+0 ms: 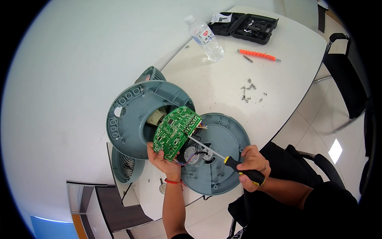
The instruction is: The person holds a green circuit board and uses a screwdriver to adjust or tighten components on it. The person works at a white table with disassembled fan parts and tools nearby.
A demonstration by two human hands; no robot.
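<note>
My left hand point(161, 161) grips a green circuit board point(171, 129) by its near edge, thumb on top. In my right hand point(254, 167) is a screwdriver point(242, 167) with a black and yellow handle. Its shaft points up and left, and the tip meets the board's right edge near a row of connectors. Coloured wires run from the board toward a round grey-green base point(227, 143) lying beneath. To the left, a round grey-green housing point(123, 103) stands tilted, its ribbed inside facing me. Whether the tip touches a connector cannot be made out.
Loose screws point(248, 87) lie scattered on the white table point(290, 51). Farther back are an orange flexible shaft point(258, 55), a small bit point(248, 59), a water bottle point(207, 40) and an open black tool case point(254, 28). Black chairs point(346, 75) stand on the right.
</note>
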